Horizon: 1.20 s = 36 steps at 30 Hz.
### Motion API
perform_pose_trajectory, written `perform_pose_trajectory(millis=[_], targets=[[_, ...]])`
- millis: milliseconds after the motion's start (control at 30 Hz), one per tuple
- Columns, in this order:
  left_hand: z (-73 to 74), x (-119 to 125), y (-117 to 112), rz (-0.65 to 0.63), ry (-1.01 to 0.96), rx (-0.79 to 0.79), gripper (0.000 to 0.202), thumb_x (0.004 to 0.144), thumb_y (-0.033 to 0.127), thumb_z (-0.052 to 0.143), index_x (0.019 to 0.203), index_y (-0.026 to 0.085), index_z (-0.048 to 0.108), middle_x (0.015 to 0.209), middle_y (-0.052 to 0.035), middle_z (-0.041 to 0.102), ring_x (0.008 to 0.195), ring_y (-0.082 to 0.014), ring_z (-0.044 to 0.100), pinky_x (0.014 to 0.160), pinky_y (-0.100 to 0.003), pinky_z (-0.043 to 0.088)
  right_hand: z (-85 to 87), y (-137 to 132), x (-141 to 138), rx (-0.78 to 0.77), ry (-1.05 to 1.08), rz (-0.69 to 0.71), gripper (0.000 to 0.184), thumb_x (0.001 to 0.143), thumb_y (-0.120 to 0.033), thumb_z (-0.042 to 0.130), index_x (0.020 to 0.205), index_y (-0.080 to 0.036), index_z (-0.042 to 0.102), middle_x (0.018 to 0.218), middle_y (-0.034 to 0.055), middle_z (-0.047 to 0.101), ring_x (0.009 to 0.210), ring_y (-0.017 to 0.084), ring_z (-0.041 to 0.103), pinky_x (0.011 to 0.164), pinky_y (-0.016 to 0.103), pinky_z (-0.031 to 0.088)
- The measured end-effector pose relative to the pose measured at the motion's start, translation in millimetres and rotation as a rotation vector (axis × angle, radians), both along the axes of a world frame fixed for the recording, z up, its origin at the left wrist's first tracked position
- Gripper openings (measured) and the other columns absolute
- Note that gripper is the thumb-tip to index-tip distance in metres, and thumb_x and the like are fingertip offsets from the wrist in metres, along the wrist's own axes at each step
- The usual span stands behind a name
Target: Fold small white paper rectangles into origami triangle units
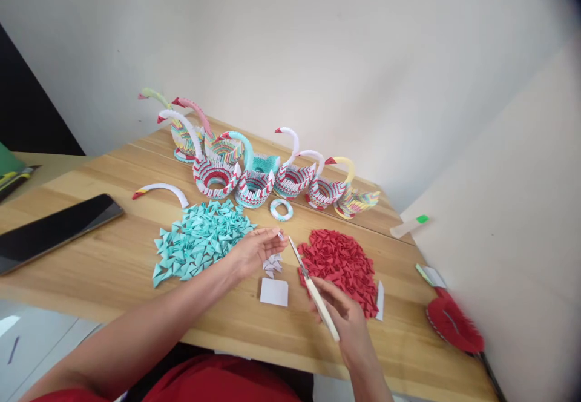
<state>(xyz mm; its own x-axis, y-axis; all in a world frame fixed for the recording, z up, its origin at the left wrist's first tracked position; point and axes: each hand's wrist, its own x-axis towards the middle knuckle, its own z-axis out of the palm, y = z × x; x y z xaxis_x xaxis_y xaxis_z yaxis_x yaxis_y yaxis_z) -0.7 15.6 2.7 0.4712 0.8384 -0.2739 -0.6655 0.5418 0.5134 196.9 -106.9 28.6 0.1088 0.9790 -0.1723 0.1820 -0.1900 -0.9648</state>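
Observation:
My right hand (347,323) is closed around a long white blade-like tool (313,289), perhaps a paper knife, whose tip points up-left toward my left hand. My left hand (256,250) has its fingers pinched together over a small heap of white folded paper triangles (272,264); a tiny white piece seems to sit at its fingertips. A small white paper rectangle (274,292) lies just below the heap. A pile of teal folded triangles (200,238) lies left of my left hand and a pile of red ones (340,266) lies beside my right.
Several modular-paper swans (254,175) stand in a row at the back of the wooden table (113,269). A loose swan neck (161,190) and a small ring (281,209) lie near them. A dark tablet (54,229) rests at the left. A red paper disc (454,326) sits at the right edge.

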Motion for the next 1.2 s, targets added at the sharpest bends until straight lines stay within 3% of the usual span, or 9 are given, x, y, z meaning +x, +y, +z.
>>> perform_pose_trajectory(millis=[233,600,700,800,1000,1200], targets=[[0.2,0,1,0.006,-0.016,-0.062,0.013,0.085,0.012,0.061,0.075,0.01,0.068,0.074,-0.0091,0.072,0.068,-0.0156,0.069,0.071,-0.027,0.056,-0.6,4,-1,0.052,-0.095,0.061,0.039,0.075,-0.045,0.069,0.105,-0.02,0.073,0.1,0.013,0.071,0.074,0.022,0.066,0.057,0.028,0.053],[1.6,0,-2,-0.037,-0.015,-0.033,0.008,0.08,0.016,0.069,0.074,0.011,0.068,0.08,-0.0099,0.072,0.071,-0.0162,0.068,0.07,-0.026,0.054,-1.8,8,-1,0.104,-0.151,0.116,0.038,0.078,-0.045,0.065,0.105,-0.019,0.072,0.081,0.0098,0.072,0.068,0.021,0.066,0.054,0.029,0.055],[0.9,0,-2,-0.043,-0.015,-0.025,0.009,0.078,0.017,0.072,0.073,0.011,0.068,0.079,-0.0094,0.072,0.072,-0.0161,0.068,0.071,-0.026,0.054,-2.9,8,0,0.108,-0.178,0.113,0.035,0.08,-0.041,0.063,0.105,-0.019,0.072,0.084,0.01,0.072,0.071,0.022,0.067,0.055,0.029,0.056],[-1.7,0,-2,-0.042,-0.002,0.02,0.013,0.073,0.021,0.077,0.074,0.01,0.069,0.079,-0.0099,0.072,0.073,-0.0168,0.067,0.073,-0.027,0.052,-2.8,7,-2,0.171,-0.318,0.135,0.03,0.082,-0.033,0.059,0.106,-0.02,0.071,0.096,0.0102,0.071,0.081,0.022,0.068,0.063,0.029,0.057],[-8.4,3,0,0.059,0.048,0.097,0.027,0.062,0.028,0.085,0.074,0.01,0.069,0.08,-0.0097,0.071,0.074,-0.0172,0.066,0.074,-0.028,0.052,-0.6,6,-18,0.487,-0.739,0.11,0.03,0.082,-0.021,0.055,0.11,-0.02,0.068,0.102,0.0111,0.067,0.093,0.022,0.065,0.082,0.032,0.055],[-11.8,3,3,0.075,0.073,0.11,0.025,0.065,0.028,0.082,0.077,0.011,0.068,0.08,-0.0088,0.072,0.073,-0.0162,0.066,0.074,-0.027,0.052,-2.3,11,-24,0.454,-0.737,0.111,0.028,0.083,-0.02,0.054,0.108,-0.021,0.067,0.097,0.0081,0.068,0.086,0.019,0.067,0.074,0.026,0.056]])
